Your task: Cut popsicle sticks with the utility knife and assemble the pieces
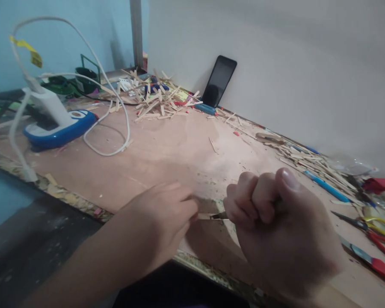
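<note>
My left hand [167,214] is closed in a pinch near the table's front edge. A short end of a pale wooden stick [204,216] shows beyond its fingertips, and the rest is hidden by the fingers. My right hand [269,214] is wrapped in a fist, thumb up, around a small tool with a dark metal tip [217,216]. Most of this tool is inside the fist, so its kind is unclear. Its tip meets the stick's end, or lies very close to it, in the gap between both hands.
Loose craft sticks [160,102] are heaped at the back, beside a leaning phone [220,81] and a blue-handled tool [206,109]. More sticks [317,164], a blue pen [327,186] and scissors [368,223] lie right. A blue power strip [64,134] with white cables stands left.
</note>
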The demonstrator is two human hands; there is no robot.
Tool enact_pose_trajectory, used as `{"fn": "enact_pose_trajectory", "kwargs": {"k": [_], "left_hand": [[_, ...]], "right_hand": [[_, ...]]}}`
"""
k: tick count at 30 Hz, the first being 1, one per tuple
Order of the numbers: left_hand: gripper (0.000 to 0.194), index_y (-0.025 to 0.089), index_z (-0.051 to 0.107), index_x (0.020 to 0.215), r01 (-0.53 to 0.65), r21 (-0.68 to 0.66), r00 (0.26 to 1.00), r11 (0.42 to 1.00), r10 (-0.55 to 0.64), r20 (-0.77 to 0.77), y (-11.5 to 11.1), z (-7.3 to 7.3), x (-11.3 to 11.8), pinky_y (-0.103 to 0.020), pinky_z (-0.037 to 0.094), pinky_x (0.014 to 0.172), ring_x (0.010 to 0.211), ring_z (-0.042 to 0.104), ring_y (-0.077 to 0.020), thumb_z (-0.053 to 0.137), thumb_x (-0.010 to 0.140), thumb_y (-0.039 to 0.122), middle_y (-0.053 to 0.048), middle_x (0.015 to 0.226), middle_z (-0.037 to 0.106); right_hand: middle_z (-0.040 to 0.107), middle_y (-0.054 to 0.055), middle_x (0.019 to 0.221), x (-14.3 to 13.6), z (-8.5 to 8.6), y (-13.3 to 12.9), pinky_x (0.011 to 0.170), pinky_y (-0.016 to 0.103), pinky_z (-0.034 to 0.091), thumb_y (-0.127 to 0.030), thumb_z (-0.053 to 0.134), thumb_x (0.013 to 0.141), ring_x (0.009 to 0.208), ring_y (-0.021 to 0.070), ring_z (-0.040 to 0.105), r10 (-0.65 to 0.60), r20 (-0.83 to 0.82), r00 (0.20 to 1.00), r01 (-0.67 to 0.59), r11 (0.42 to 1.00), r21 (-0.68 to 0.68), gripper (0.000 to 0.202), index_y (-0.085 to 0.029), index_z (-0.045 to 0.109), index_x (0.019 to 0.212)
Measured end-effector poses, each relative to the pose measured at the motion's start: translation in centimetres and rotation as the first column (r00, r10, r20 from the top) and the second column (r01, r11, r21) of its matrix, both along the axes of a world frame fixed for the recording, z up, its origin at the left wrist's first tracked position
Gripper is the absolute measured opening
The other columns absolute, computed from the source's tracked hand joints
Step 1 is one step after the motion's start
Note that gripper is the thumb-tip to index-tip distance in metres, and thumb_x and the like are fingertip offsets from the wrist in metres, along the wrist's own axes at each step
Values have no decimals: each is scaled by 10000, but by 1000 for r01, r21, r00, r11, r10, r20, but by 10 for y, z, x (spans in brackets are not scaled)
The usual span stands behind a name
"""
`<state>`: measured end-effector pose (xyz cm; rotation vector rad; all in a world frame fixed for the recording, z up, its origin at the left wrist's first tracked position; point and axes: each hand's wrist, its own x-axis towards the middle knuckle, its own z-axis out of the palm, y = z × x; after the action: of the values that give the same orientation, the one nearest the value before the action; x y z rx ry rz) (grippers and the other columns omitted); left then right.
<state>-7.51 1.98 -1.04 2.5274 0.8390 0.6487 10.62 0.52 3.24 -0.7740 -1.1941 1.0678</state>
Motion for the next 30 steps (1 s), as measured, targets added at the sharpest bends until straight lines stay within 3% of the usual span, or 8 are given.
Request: {"fn": "enact_pose_trajectory", "kwargs": {"k": [11, 30], "left_hand": [[221, 186, 579, 845, 3, -3, 1000, 1000, -3, -16, 1, 1, 0, -354, 375, 766, 853, 507, -198, 479, 1013, 84, -12, 875, 570], [205, 183, 590, 860, 3, 7, 1000, 1000, -3, -10, 0, 3, 0, -348, 361, 750, 843, 507, -194, 491, 994, 63, -2, 874, 559]], "right_hand": [[267, -54, 463, -9, -1, 0, 369, 189, 244, -327, 701, 895, 438, 71, 317, -138, -128, 982, 133, 990, -43, 582, -178, 345, 460], [270, -60, 436, -11, 1, -1, 374, 179, 267, -333, 760, 835, 411, 53, 333, -214, -112, 970, 208, 976, -70, 606, -163, 336, 436]]}}
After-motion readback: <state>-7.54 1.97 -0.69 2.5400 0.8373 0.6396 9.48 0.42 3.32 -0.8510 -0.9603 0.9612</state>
